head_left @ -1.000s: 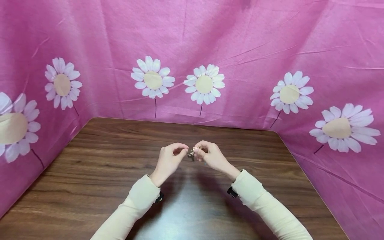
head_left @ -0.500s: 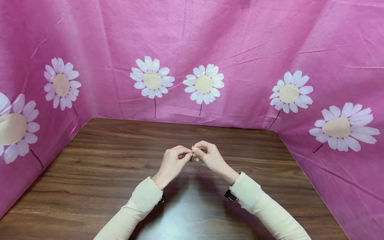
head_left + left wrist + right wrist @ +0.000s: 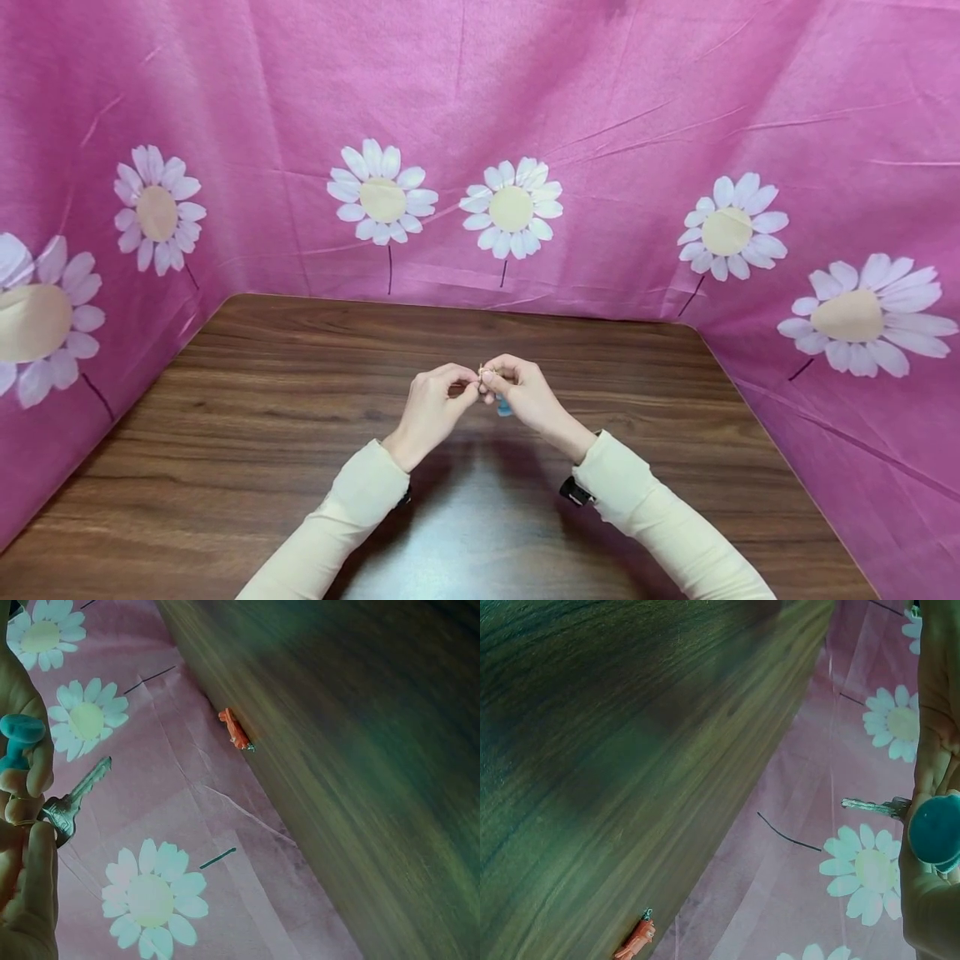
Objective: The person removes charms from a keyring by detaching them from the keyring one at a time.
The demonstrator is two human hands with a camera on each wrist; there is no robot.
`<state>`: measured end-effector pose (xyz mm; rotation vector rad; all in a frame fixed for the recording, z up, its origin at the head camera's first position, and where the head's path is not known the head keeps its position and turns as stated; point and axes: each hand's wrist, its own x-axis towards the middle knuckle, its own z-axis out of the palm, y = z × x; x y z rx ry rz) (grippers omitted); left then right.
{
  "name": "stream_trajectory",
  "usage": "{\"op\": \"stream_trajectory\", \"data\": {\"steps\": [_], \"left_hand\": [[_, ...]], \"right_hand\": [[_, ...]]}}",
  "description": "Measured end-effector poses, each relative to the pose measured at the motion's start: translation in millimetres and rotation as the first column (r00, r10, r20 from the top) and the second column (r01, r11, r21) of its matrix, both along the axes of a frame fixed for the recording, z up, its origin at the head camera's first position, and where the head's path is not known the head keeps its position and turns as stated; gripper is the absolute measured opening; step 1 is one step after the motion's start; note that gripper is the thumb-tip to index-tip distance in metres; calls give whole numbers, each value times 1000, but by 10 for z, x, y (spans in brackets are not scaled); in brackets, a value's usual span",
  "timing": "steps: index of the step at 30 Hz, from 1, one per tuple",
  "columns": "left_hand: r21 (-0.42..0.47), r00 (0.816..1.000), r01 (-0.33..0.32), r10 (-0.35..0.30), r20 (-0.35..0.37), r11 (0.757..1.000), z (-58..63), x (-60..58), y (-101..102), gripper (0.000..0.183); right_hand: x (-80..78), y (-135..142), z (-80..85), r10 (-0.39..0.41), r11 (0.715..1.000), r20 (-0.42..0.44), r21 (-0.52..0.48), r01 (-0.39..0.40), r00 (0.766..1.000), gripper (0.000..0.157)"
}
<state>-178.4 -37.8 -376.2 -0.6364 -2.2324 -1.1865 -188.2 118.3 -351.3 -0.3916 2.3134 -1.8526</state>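
Observation:
In the head view both hands meet above the middle of the table. My right hand [image 3: 525,400] pinches a gold-coloured key ring [image 3: 24,822] between thumb and fingers. From the left, my left hand [image 3: 438,408] pinches the same ring by its edge with thumb and fingertips, though the exact contact is partly hidden. A metal key [image 3: 79,793] sticks out from the ring between the hands and also shows in the right wrist view. Below the right hand hangs a rounded teal charm [image 3: 504,406]; how it is attached is hidden.
A small orange figure charm with a metal clasp [image 3: 236,729] lies on the wooden table [image 3: 300,350], seen in both wrist views. A pink curtain with daisies [image 3: 600,100] surrounds the table's back and sides.
My left hand has moved right, from beside the ring onto it. The key has turned and is mostly hidden in the head view. More of the teal charm now shows below my right hand.

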Motion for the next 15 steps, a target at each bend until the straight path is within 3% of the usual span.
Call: {"op": "stream_trajectory", "data": {"steps": [8,15], "left_hand": [[23,999,-31,31,28,999,-11,16,12,2],[47,993,-56,51,104,997,-5,16,30,4]], "right_hand": [[8,20,-20,31,1000,-16,3,-31,999,14],[2,43,-36,42,999,-33,13,-42,999,14]]}}
